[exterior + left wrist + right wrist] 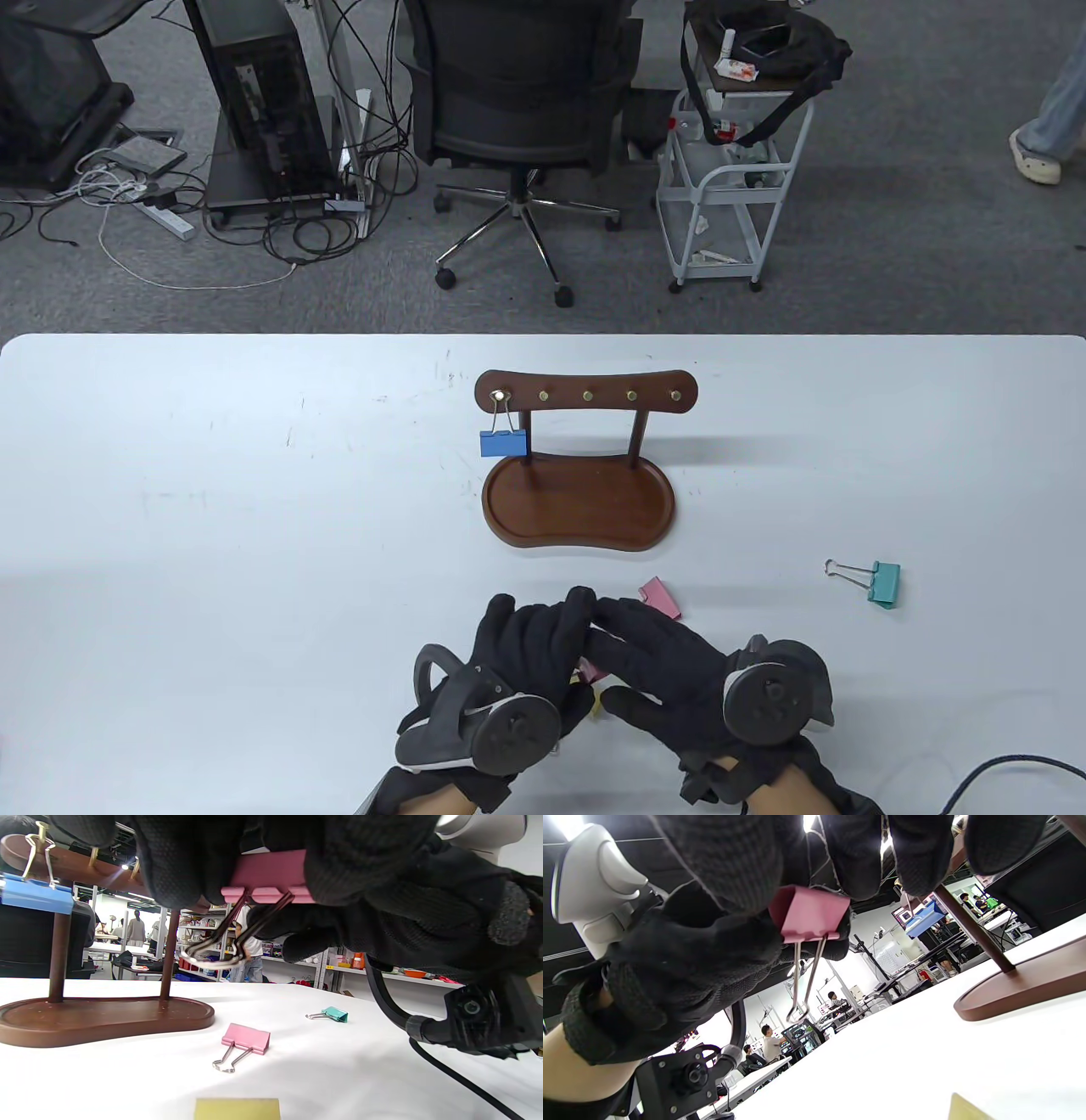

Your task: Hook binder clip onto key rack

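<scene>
Wrist-only: pink clip point(271, 872) betw. fingers point(178, 861)

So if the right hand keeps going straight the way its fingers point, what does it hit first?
Probably the left hand: the right hand points up-left, its fingers already meeting the left's over the held pink clip. Depth is uncertain.

overhead table view, low wrist views, shared key rack point(585, 458)

You see the pink binder clip point(271, 872) lifted above the desk point(254, 526), wire handles hanging, near the brown key rack point(585, 395).
</scene>
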Demonstrator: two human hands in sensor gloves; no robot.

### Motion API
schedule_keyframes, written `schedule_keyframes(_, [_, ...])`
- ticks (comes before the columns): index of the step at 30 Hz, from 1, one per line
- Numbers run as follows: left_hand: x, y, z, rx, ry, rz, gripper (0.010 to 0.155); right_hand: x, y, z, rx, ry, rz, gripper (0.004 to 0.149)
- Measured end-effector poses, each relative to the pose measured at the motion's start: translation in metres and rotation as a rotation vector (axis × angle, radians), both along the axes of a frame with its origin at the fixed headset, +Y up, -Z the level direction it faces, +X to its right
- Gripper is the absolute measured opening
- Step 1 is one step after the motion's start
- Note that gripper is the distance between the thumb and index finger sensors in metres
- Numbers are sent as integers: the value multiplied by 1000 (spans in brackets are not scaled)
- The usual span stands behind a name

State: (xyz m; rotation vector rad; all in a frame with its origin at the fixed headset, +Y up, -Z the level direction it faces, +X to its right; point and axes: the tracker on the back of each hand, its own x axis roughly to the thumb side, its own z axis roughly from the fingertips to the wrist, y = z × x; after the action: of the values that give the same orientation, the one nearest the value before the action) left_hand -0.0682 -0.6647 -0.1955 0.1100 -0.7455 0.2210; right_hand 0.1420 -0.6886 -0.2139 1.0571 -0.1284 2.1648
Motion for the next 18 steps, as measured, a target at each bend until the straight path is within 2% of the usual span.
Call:
schedule_keyframes(8, [2,2,1,-2,-22,-6,99,-2,-1,-2,13,8,2,62])
schedule_keyframes(18, [4,8,6,48,-18,3,100,-6,10,3,145,7,18,63])
